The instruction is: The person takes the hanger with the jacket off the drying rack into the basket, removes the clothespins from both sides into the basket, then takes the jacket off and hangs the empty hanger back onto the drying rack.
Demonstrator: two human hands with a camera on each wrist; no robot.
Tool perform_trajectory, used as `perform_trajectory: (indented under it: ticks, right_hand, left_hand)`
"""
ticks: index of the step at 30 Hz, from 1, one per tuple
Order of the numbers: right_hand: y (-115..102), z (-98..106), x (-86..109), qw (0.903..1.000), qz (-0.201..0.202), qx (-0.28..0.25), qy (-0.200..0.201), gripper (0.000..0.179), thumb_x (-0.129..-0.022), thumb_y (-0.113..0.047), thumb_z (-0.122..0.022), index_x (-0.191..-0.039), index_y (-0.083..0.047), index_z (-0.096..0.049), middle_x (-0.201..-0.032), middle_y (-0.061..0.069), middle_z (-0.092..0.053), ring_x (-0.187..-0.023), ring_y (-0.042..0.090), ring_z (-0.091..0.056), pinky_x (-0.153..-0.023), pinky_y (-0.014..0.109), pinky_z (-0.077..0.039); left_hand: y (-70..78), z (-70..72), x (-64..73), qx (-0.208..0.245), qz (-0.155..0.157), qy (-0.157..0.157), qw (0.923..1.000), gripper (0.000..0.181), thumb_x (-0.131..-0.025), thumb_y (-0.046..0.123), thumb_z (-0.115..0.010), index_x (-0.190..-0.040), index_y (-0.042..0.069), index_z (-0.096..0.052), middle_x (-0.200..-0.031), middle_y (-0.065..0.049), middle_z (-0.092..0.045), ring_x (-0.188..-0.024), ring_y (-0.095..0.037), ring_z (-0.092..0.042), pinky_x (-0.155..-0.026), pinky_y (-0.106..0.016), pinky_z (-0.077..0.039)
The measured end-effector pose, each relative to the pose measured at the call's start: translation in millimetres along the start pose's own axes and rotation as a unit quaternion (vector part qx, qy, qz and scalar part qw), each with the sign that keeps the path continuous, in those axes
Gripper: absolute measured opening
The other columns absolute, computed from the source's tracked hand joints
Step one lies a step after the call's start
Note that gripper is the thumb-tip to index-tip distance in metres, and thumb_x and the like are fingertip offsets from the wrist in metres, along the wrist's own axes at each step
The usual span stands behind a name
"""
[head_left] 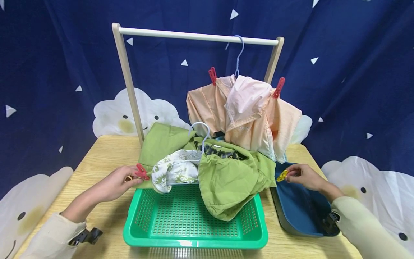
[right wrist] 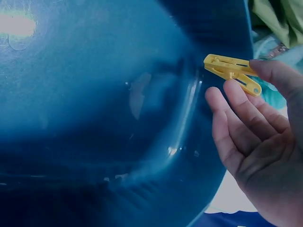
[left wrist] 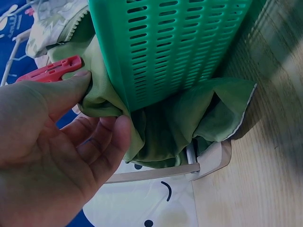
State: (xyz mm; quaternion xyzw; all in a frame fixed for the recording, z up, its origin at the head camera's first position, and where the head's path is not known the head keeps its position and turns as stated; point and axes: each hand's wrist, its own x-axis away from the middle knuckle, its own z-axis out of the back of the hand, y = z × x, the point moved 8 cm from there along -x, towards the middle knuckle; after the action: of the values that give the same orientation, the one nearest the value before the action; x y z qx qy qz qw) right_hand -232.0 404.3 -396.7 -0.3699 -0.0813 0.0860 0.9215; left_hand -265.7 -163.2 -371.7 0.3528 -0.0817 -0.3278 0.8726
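Cloth of the green jacket (left wrist: 170, 137), in the left wrist view, is pinched by the left hand (left wrist: 52, 137) beside a red clip (left wrist: 52, 71). Right wrist view: the right hand (right wrist: 265, 146) grips a yellow clip (right wrist: 230, 74) by its handles, likely for squeezing. Head view: the green jacket drapes over a basket (head_left: 194, 242); two other clips (head_left: 212, 76) probably secure a peach jacket (head_left: 247, 124). Wooden table (head_left: 106, 151), blue curtain (head_left: 64, 39) behind.

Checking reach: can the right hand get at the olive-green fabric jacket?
Probably yes: the right hand, pinching a yellow plastic clothespin, is near the jacket; nothing visible blocks the way.
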Motion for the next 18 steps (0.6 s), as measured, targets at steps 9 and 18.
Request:
perform_trajectory:
  ticks: [9,18]
  right_hand:
    - [17.0,-14.6,-2.4,0.9972,-0.053,0.014,-0.051,0.028,-0.093,-0.001,-0.063,-0.112,0.02,-0.057,-0.098,0.024,-0.073,-0.078,-0.002,-0.063,-0.065,0.024,-0.054]
    - [22.3,-14.7,-0.5,0.9947,-0.065,0.048,-0.063,0.022,-0.091,0.001,-0.064,-0.104,0.018,-0.059,-0.086,0.019,-0.073,-0.07,0.004,-0.062,-0.059,0.023,-0.051]
  left_hand:
    - [-0.2,0.1,0.5,0.002,0.001,-0.001,1.0,0.014,-0.096,0.008,-0.065,-0.1,0.009,-0.079,-0.104,-0.005,-0.074,-0.096,-0.007,-0.061,-0.072,-0.025,-0.053]
    - [-0.4,1.0,1.0,0.006,0.001,0.003,1.0,0.013,-0.095,0.005,-0.065,-0.098,0.009,-0.077,-0.102,-0.004,-0.072,-0.093,-0.002,-0.06,-0.071,-0.024,-0.053]
